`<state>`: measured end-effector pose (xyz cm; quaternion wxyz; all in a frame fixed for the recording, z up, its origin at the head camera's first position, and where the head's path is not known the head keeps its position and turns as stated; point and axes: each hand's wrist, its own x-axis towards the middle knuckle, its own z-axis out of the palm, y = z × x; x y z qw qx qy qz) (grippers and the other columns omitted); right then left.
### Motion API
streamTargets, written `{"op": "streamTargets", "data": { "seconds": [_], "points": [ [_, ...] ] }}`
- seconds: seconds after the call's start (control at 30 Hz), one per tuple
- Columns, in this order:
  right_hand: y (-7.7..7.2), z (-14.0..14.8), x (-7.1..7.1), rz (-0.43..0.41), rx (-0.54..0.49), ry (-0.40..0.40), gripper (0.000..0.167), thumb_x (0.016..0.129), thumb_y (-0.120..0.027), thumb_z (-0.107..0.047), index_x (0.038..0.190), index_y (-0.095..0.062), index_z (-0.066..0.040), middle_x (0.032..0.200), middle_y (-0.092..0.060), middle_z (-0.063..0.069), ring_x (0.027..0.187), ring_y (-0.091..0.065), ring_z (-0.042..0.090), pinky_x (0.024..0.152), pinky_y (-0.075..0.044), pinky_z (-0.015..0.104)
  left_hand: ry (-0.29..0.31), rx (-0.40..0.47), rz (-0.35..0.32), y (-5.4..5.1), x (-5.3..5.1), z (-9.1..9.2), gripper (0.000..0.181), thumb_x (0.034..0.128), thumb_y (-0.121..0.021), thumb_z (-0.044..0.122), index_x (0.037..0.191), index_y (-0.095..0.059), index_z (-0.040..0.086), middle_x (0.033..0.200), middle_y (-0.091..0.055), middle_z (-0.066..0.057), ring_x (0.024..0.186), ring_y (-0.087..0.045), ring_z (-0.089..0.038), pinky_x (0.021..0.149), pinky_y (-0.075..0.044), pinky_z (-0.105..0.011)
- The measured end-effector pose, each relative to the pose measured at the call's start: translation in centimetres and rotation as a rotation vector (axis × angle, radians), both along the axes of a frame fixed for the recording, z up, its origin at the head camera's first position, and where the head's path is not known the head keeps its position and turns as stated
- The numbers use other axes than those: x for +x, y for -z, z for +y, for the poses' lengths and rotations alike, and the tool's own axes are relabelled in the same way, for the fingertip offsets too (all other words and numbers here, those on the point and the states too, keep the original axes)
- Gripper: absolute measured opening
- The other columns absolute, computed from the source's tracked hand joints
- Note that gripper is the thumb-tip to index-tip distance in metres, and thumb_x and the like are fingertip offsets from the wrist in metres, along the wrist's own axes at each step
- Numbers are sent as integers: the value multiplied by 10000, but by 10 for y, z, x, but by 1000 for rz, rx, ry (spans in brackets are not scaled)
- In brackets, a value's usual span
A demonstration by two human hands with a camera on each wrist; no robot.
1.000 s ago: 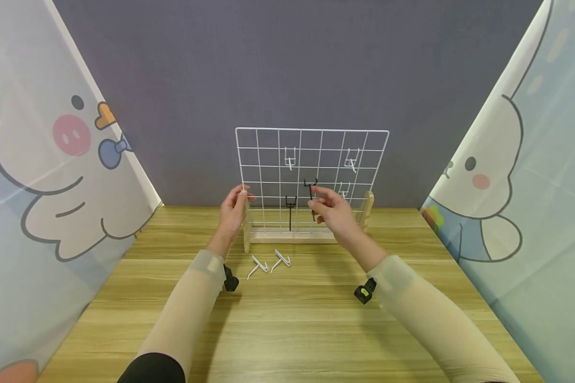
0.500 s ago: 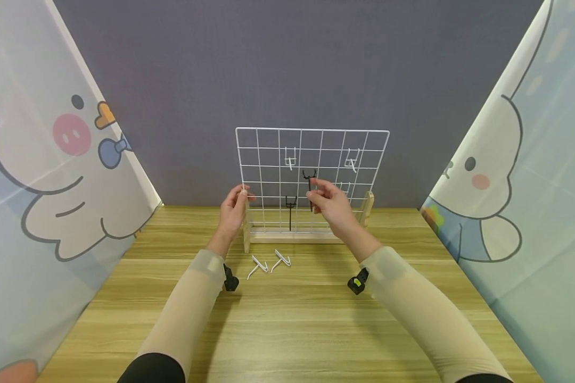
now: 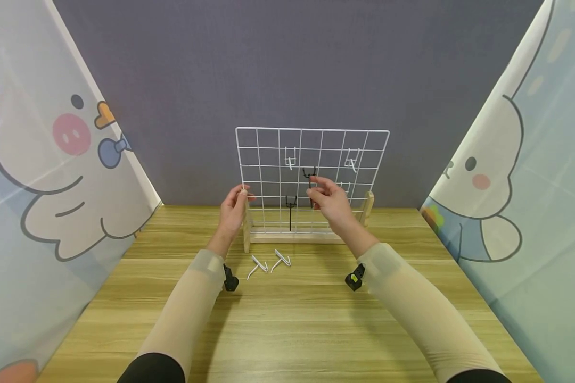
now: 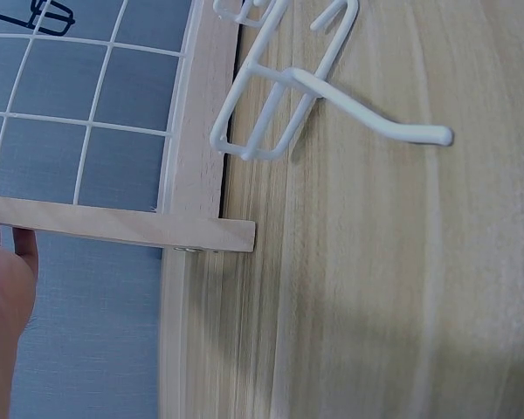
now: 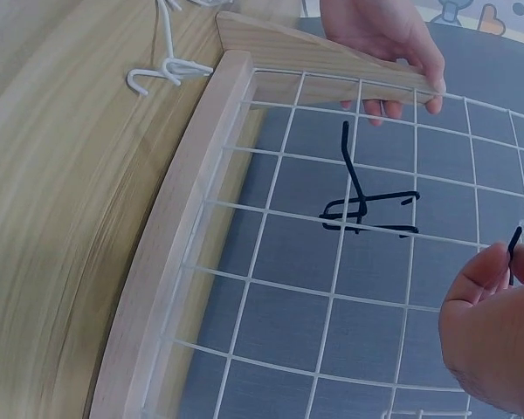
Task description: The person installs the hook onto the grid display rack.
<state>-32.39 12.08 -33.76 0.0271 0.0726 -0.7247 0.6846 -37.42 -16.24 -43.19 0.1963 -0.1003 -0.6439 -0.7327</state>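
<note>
A white wire grid panel stands in a wooden base, with a wooden side post at its left. At the top of that post my left hand grips the post and panel edge, thumb in front and fingertips behind. My right hand pinches the stem of a black hook between thumb and fingers, prongs up, in front of the panel's middle. I cannot tell whether its prongs touch the wires. A second black hook hangs on the panel, lower and to the left.
Two white hooks hang on the upper panel; a third is partly hidden behind my right hand. Two loose white hooks lie on the wooden table before the base. A grey wall stands behind.
My right hand has raised the black hook and shifted it slightly left, mostly in the first half second. Since then it has risen only a little. My left hand stays put.
</note>
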Motion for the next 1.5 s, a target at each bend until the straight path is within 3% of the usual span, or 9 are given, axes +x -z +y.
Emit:
{"op": "streamTargets", "data": {
  "seconds": [0.2, 0.37, 0.63, 0.8, 1.03, 1.1, 1.27, 1.33, 1.5],
  "points": [
    [1, 0, -3, -1, -19, 9, 488, 1059, -715, -84, 1534, -608, -117, 1092, -687, -25, 857, -591, 112, 784, -557, 278, -1, 0, -5, 0, 0, 0, 337, 1165, -548, 199, 1386, -616, -46, 1078, -799, -59, 1016, -759, -124, 812, -489, -224],
    [0, -1, -6, 5, -36, 19, 463, 1047, -725, -65, 1497, -622, -99, 1056, -707, -23, 839, -602, 112, 755, -540, 246, -6, -8, -5, -1, 1, 1, 393, 1168, -541, 204, 1417, -570, -98, 1052, -799, -23, 1017, -752, -126, 674, -392, -207],
    [2, -2, -9, 23, -4, 25, 437, 1061, -712, -79, 1486, -622, -37, 1046, -698, -17, 852, -605, 116, 765, -534, 232, 0, -10, -8, 0, 0, 0, 379, 1168, -539, 202, 1421, -591, -75, 1074, -797, -31, 1014, -744, -88, 887, -485, -269],
    [3, -3, -9, 28, -4, 25, 403, 1069, -704, -81, 1467, -651, -50, 1058, -700, -9, 824, -605, 109, 750, -545, 227, 13, -14, -5, -1, 1, 1, 389, 1170, -532, 195, 1432, -570, -90, 1019, -779, 79, 1009, -743, -73, 838, -479, -268],
    [5, -4, -11, 18, 1, 26, 383, 1075, -707, -105, 1455, -672, -78, 1255, -713, 206, 803, -621, 106, 808, -583, 295, 9, -22, 0, -2, 2, 1, 393, 1172, -528, 200, 1425, -557, -100, 972, -768, 148, 990, -732, -56, 739, -429, -243],
    [6, -4, -12, 20, -5, 25, 383, 1073, -710, -105, 1454, -673, -74, 1299, -694, 265, 796, -623, 114, 830, -590, 322, 6, -18, 5, -2, 2, 1, 317, 1171, -533, 206, 1368, -624, -26, 968, -771, 146, 989, -733, -65, 693, -411, -223],
    [6, -4, -12, 21, -20, 19, 390, 1074, -716, -118, 1458, -668, -71, 1095, -722, 82, 780, -620, 129, 779, -575, 277, 8, -18, 21, -1, 1, 0, 293, 1172, -532, 205, 1350, -645, 2, 963, -772, 151, 984, -741, -68, 647, -382, -217],
    [6, -4, -10, 19, -24, 15, 389, 1077, -714, -125, 1460, -667, -77, 1042, -696, 17, 793, -620, 140, 751, -565, 250, 9, -20, 18, -1, 1, 0, 341, 1172, -530, 198, 1388, -600, -57, 966, -771, 153, 982, -745, -58, 657, -389, -220],
    [6, -3, -8, 18, -30, 11, 387, 1081, -707, -134, 1462, -665, -84, 1095, -684, 103, 829, -637, 164, 747, -574, 234, 6, -18, 6, -1, 1, 0, 244, 1166, -546, 203, 1330, -669, 71, 986, -779, 114, 995, -753, -89, 623, -370, -202]
  ]
}}
